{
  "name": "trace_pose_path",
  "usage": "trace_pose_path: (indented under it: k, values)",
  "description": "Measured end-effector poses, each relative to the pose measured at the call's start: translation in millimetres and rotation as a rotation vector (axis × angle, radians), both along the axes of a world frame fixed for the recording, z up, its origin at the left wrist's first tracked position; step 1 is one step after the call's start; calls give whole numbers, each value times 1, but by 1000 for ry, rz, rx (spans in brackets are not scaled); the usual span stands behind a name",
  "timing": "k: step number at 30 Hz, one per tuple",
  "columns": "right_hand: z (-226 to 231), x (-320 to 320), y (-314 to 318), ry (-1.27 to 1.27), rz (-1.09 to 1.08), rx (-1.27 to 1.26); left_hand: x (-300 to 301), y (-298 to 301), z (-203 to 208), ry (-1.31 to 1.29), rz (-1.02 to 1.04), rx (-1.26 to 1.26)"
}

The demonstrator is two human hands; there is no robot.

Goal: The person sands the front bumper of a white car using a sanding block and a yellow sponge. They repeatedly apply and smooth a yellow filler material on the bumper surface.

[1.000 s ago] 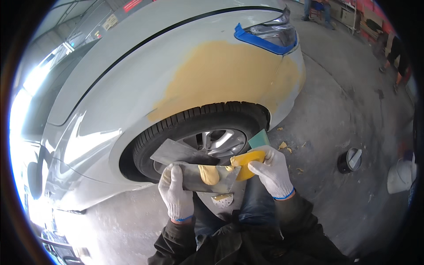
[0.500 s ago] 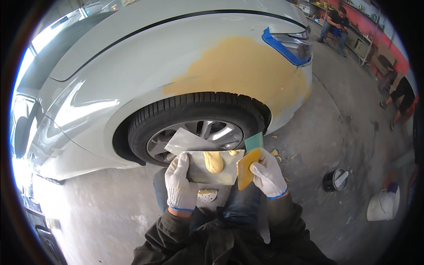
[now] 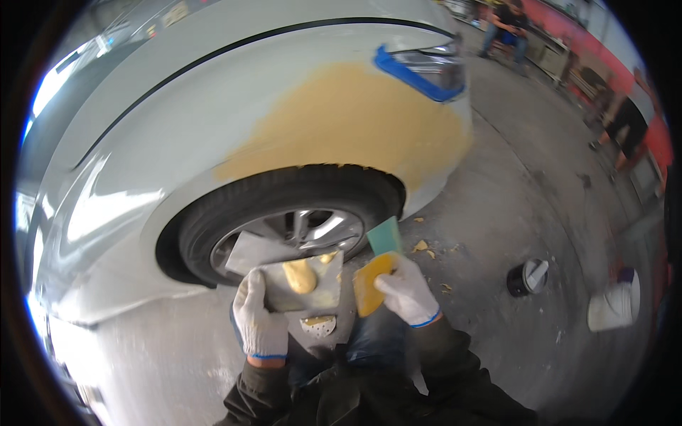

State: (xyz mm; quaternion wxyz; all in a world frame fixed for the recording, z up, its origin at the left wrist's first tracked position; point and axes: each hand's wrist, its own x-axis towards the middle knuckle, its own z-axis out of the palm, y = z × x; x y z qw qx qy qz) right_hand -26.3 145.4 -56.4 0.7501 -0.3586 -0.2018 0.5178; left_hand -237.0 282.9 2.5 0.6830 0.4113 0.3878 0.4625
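My left hand, in a white knit glove, is closed on the edge of a flat putty board. Soft yellow putty lies in a thick lump on it, with smaller dabs by the far edge. In my gloved right hand is a yellow spreader, apart from the board. A green spreader sticks out beyond that hand; whether the fingers hold it too is hidden. A grey flat sheet shows behind the board. Ahead, tan filler covers the light car's fender above the wheel.
Blue tape edges the headlight. A dark can and a white bucket stand on the floor at right, putty scraps nearer the tire. A perforated piece lies below the board. Two people are far right.
The view has shifted, so the car sits farther left. The board and my left hand are lower and farther left; the gap between board and yellow spreader has widened.
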Motion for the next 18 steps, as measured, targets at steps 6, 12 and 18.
trace_pose_path:
  k: [6,12,18]
  values:
    - [-33,37,11,-200,-32,-140,13,-8,4,270,63,181]
    - [-46,154,23,-643,-759,-180,-52,25,-26,1017,-117,768]
    - [1,259,53,-1264,-1195,33,-70,24,-24,914,-89,672]
